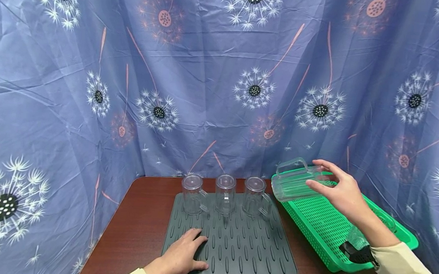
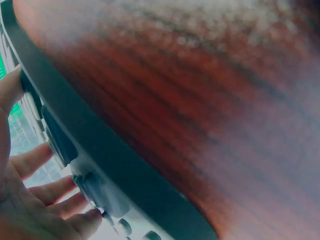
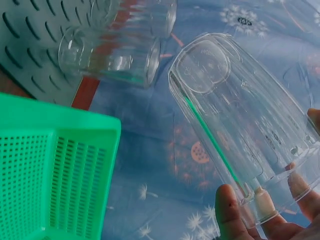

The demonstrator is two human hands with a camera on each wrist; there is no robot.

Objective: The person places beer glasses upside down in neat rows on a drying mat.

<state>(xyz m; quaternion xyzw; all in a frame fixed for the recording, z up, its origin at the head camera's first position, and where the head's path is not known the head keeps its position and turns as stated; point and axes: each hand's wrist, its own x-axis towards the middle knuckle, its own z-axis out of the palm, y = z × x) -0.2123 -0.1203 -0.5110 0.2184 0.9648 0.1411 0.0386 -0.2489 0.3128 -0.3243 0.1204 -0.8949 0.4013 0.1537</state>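
Observation:
My right hand grips a clear glass mug around its rim end. The mug lies sideways in the air over the green basket, base to the left and handle up. In the right wrist view, thumb and fingers pinch the rim of this mug. My left hand rests on the left front of the dark grey drying mat, fingers spread; in the left wrist view its fingertips are at the mat's edge. Three similar mugs, a left one, a middle one and a right one, stand upside down along the mat's back.
Inside the basket's near right part sits more clear glassware, partly hidden by my right forearm. The basket stands beside the mat on a reddish-brown wooden table. A blue dandelion-patterned curtain hangs behind the table and at its sides.

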